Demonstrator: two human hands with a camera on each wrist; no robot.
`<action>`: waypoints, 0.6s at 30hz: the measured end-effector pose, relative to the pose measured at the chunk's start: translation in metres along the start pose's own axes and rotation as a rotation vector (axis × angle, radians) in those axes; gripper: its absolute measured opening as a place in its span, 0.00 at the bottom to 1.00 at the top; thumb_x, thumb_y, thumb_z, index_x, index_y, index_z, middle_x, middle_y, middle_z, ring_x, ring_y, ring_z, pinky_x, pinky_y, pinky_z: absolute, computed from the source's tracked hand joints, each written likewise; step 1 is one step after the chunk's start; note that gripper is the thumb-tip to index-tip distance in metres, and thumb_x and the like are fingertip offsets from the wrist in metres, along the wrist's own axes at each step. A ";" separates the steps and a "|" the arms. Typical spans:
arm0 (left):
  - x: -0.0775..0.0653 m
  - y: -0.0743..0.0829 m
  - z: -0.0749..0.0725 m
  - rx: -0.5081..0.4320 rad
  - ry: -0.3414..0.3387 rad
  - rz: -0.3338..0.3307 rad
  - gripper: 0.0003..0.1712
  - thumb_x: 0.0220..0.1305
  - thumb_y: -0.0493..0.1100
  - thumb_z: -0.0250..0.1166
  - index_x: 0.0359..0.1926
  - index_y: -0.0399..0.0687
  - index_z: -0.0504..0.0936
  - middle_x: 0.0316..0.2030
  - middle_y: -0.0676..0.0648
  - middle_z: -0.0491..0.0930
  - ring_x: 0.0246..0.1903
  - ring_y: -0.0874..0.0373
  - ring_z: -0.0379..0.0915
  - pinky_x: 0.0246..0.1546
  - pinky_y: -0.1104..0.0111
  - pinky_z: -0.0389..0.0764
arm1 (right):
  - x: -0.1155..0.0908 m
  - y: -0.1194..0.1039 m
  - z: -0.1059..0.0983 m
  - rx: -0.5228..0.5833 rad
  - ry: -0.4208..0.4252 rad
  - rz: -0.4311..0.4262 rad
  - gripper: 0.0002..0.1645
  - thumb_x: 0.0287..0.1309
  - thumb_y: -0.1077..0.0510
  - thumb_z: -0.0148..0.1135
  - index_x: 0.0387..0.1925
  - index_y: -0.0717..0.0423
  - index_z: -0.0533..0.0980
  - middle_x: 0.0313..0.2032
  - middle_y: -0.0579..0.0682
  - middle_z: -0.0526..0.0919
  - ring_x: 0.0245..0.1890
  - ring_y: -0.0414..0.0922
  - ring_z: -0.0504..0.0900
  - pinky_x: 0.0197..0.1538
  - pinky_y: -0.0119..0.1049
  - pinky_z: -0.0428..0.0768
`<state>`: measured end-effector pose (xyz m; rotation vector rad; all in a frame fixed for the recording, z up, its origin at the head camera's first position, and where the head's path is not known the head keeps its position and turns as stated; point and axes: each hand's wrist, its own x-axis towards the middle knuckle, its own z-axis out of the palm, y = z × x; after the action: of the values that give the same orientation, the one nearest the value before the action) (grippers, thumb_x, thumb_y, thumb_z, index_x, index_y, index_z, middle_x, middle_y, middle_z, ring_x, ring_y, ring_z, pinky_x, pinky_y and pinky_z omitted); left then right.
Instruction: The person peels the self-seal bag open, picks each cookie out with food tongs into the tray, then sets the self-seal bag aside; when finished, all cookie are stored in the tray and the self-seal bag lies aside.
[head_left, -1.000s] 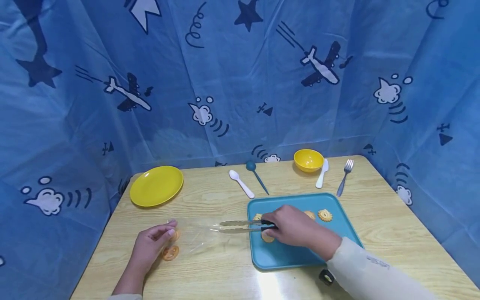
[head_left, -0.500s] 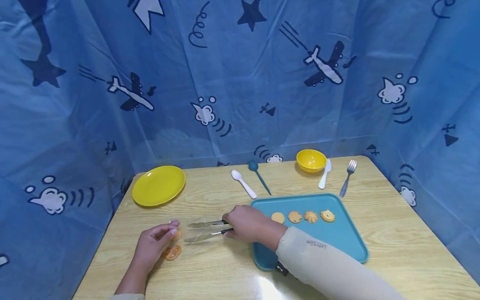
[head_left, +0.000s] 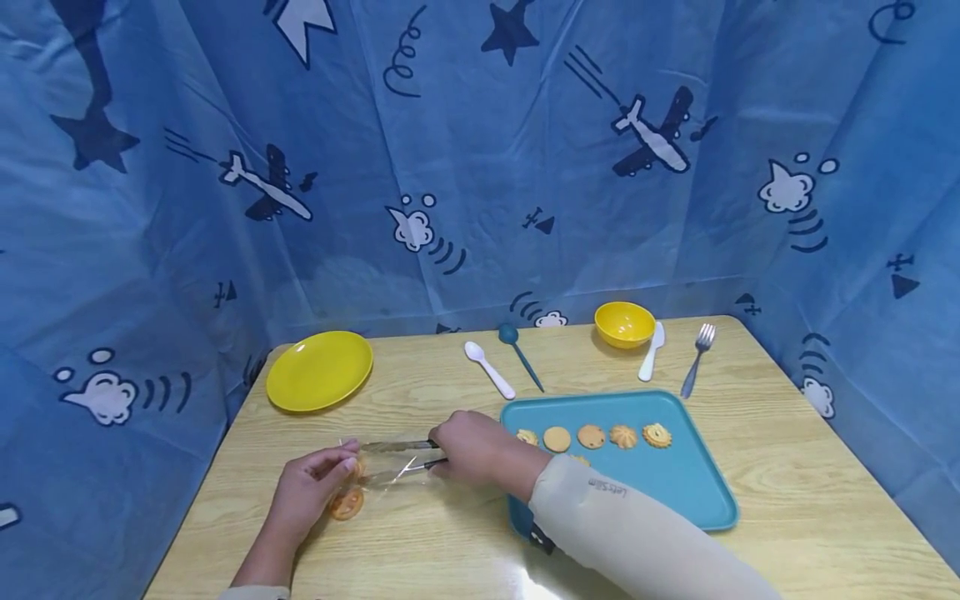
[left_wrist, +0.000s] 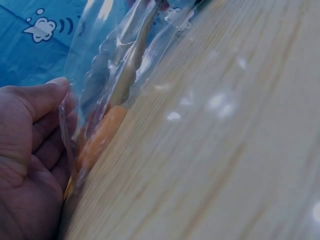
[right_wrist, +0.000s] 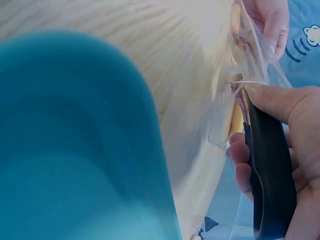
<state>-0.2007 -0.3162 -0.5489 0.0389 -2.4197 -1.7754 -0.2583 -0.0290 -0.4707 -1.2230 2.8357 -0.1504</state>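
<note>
At the left of the table my left hand (head_left: pixel 311 492) pinches the edge of a clear plastic bag (left_wrist: pixel 112 45) between thumb and fingers. Inside or under the film lie a round, pretzel-like cookie (head_left: pixel 347 503) and another one partly hidden behind the fingertips. My right hand (head_left: pixel 476 450) grips a pair of tongs (head_left: pixel 390 447) by their black handles (right_wrist: pixel 272 170). The tongs' metal arms reach leftward into the bag, their tips close to the cookies. In the left wrist view an orange-brown cookie (left_wrist: pixel 103 135) sits right by the tong tip; contact is hard to tell.
A blue tray (head_left: pixel 697 500) with several cookies (head_left: pixel 591 436) lies right, partly under my right forearm. Behind stand a yellow plate (head_left: pixel 320 372) and yellow bowl (head_left: pixel 625 325). A white spoon (head_left: pixel 489 370), dark spoon (head_left: pixel 520 357), white knife (head_left: pixel 651 354) and fork (head_left: pixel 697 360) lie around.
My right hand has moved left from over the tray, taking the tongs into the bag up near the cookies. The left hand has stayed at the bag's edge.
</note>
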 end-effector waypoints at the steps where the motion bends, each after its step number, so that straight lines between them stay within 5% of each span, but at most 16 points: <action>1: 0.000 0.000 0.000 0.000 -0.002 0.002 0.15 0.66 0.44 0.72 0.48 0.37 0.87 0.58 0.44 0.84 0.57 0.78 0.76 0.58 0.85 0.74 | 0.001 -0.001 0.001 0.000 -0.001 -0.003 0.18 0.61 0.37 0.69 0.31 0.43 0.78 0.19 0.36 0.74 0.22 0.36 0.73 0.29 0.33 0.73; 18: 0.000 0.001 -0.001 0.029 0.002 -0.041 0.17 0.65 0.50 0.72 0.45 0.41 0.89 0.60 0.47 0.83 0.59 0.79 0.73 0.59 0.87 0.71 | 0.007 -0.007 0.007 0.036 0.004 -0.007 0.18 0.63 0.39 0.69 0.28 0.44 0.75 0.17 0.38 0.71 0.21 0.38 0.69 0.28 0.34 0.71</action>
<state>-0.2003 -0.3166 -0.5481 0.0936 -2.4606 -1.7564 -0.2580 -0.0394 -0.4768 -1.2279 2.8196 -0.2035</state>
